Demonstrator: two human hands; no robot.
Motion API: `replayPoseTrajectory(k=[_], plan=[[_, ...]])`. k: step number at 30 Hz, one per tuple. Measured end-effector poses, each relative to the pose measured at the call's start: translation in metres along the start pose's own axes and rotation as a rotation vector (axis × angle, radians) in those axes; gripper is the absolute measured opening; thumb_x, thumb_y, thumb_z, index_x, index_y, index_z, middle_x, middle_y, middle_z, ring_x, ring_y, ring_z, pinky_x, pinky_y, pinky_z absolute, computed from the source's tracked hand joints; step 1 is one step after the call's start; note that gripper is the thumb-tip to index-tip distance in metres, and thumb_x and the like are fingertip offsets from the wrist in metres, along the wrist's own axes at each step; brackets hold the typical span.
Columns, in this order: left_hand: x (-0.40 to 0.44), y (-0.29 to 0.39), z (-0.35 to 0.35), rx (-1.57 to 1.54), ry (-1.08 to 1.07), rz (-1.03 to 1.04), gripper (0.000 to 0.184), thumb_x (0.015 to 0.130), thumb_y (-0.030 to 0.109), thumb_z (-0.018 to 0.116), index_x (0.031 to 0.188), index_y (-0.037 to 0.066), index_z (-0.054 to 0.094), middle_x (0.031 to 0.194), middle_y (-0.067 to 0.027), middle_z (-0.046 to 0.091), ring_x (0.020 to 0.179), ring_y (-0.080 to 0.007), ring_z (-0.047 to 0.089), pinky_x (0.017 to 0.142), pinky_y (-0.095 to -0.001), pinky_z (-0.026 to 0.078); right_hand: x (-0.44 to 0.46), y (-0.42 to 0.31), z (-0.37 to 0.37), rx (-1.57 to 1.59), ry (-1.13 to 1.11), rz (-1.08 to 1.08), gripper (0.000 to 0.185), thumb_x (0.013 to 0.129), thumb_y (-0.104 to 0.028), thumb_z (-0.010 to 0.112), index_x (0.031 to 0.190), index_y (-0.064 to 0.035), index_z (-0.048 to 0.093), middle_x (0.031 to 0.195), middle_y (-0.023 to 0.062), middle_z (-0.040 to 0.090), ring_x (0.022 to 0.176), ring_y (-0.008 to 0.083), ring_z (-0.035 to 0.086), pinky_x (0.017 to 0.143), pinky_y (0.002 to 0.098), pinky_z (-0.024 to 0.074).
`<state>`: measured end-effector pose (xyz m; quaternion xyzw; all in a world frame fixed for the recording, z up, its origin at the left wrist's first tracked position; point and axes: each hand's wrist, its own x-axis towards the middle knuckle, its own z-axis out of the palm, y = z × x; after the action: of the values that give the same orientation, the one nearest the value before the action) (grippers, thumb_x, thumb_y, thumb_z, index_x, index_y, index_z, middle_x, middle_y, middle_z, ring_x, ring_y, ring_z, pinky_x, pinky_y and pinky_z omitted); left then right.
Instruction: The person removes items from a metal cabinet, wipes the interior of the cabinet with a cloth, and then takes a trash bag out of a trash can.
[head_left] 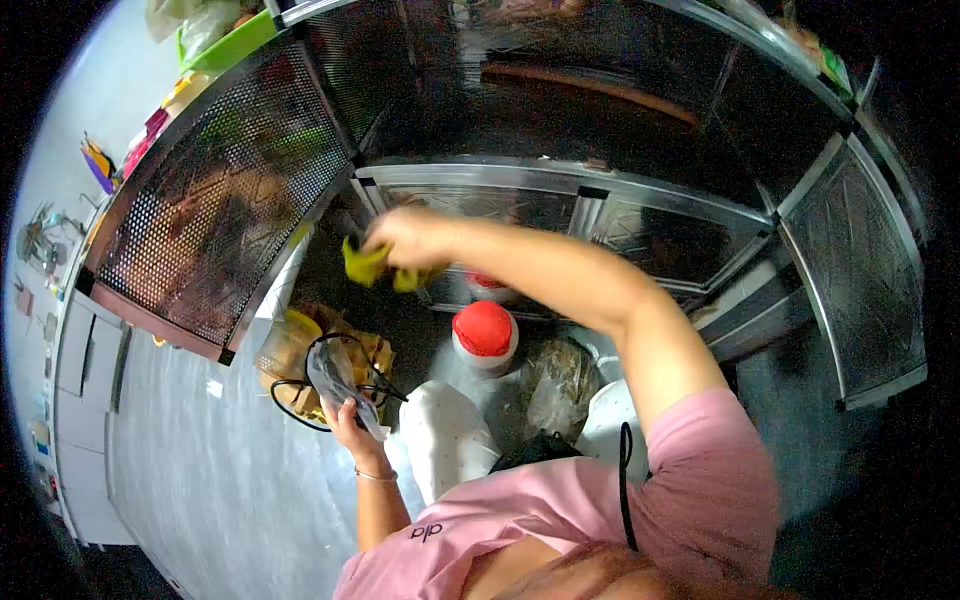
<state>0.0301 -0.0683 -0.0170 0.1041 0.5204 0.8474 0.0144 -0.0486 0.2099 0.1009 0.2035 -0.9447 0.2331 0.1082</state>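
Note:
My left hand [352, 432] is closed around a clear, greyish plastic bag [340, 372] with a dark content that I cannot make out. A black cord [290, 412] loops around the bag. Stretched across to the cabinet's left side, my right hand [405, 240] is blurred by motion and grips a yellow-green cloth [366, 264]. The cloth hangs below the fingers near the open lower cabinet. In front of my knees stands a white container with a red cover [484, 330]. A second red-topped container [482, 279] is partly hidden behind my forearm.
A perforated cabinet door [215, 200] swings out at the left, another door [855, 270] at the right. The cabinet's metal frame [520, 176] runs across the front. A yellow-brown bag [372, 352] and a clear bag of dark stuff [560, 385] lie on the grey floor [230, 470].

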Motion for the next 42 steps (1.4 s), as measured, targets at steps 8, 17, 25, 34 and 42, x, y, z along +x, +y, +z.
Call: replayPoseTrajectory(k=[8, 17, 25, 34, 42], plan=[[-0.004, -0.008, -0.03, 0.082, 0.088, 0.07, 0.052, 0.07, 0.014, 0.047, 0.119, -0.003, 0.039, 0.104, -0.0092, 0.049, 0.089, -0.0177, 0.048, 0.078, -0.0277, 0.039, -0.065, 0.023, -0.137, -0.078, 0.617, 0.382, 0.02, 0.079, -0.02, 0.055, 0.092, -0.006, 0.061, 0.078, 0.0121, 0.062, 0.066, 0.0207, 0.061, 0.058, 0.034, 0.0492], [-0.006, -0.005, -0.045, 0.042, 0.097, 0.068, 0.051, 0.071, 0.009, 0.045, 0.119, -0.003, 0.037, 0.108, -0.0102, 0.047, 0.092, -0.0192, 0.047, 0.079, -0.0282, 0.039, -0.066, 0.094, -0.125, -0.308, 0.214, 0.445, 0.046, 0.069, -0.03, 0.063, 0.106, -0.0057, 0.054, 0.104, 0.0149, 0.053, 0.097, 0.0281, 0.051, 0.084, 0.0341, 0.0404], [0.005, -0.001, 0.008, 0.015, 0.052, 0.013, 0.056, 0.071, 0.016, 0.05, 0.121, -0.002, 0.035, 0.111, -0.0103, 0.045, 0.097, -0.0218, 0.044, 0.084, -0.0304, 0.036, 0.009, -0.026, -0.028, 0.353, 0.107, -0.064, 0.039, 0.07, -0.025, 0.064, 0.099, -0.0011, 0.058, 0.092, 0.0113, 0.059, 0.085, 0.0215, 0.056, 0.078, 0.0303, 0.0429], [-0.003, -0.003, -0.023, 0.036, 0.113, 0.067, 0.045, 0.07, 0.012, 0.046, 0.113, -0.002, 0.04, 0.097, -0.0079, 0.049, 0.081, -0.016, 0.048, 0.072, -0.0263, 0.04, -0.056, 0.075, -0.141, -0.199, 0.376, 0.521, 0.031, 0.073, -0.034, 0.054, 0.094, -0.0117, 0.061, 0.084, 0.0135, 0.062, 0.074, 0.0261, 0.061, 0.069, 0.037, 0.0476], [0.003, -0.001, -0.02, 0.098, 0.132, 0.069, 0.042, 0.071, 0.009, 0.045, 0.112, -0.001, 0.042, 0.092, -0.0062, 0.05, 0.075, -0.0144, 0.048, 0.068, -0.0244, 0.04, 0.018, 0.05, -0.086, -0.162, 0.203, 0.427, 0.039, 0.07, -0.035, 0.061, 0.099, -0.0099, 0.06, 0.092, 0.015, 0.06, 0.084, 0.0295, 0.057, 0.072, 0.0357, 0.0447]])
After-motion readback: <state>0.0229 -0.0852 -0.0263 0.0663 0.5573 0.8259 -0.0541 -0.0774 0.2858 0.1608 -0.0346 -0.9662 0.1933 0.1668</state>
